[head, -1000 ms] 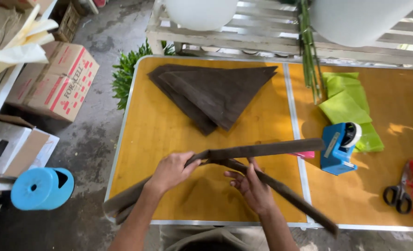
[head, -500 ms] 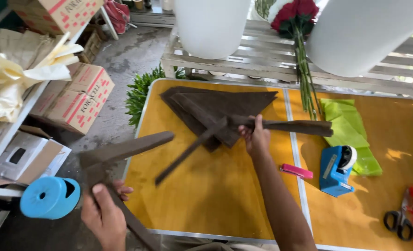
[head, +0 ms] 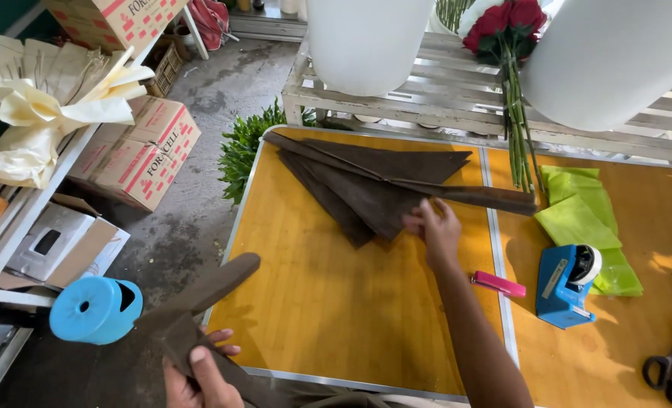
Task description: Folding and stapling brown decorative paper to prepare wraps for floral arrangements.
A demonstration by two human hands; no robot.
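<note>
We saw dark brown wrapping sheets (head: 374, 185) piled on the yellow table (head: 328, 317) in the upper middle of the frame. They were folded into long pointed wedges that fanned out from a shared corner, matte and slightly fibrous, with crisp straight edges. One narrow folded piece (head: 472, 195) stretched to the right across the table's seam toward the green sheets (head: 578, 223).

Our right hand (head: 434, 227) lay on the lower edge of that pile, fingers curled onto the brown paper, pinching or pressing it; we could not tell which. Our left hand (head: 200, 374), at the bottom left and off the table's edge, gripped another brown folded strip (head: 207, 291) that rose at a slant toward the table's corner.

A pink stapler (head: 498, 284) lay just right of the right forearm, a blue tape dispenser (head: 566, 283) beyond it, and scissors (head: 665, 370) at the lower right. Red roses (head: 506, 23) stood at the top. A blue tape roll (head: 94, 310) sat at the lower left.
</note>
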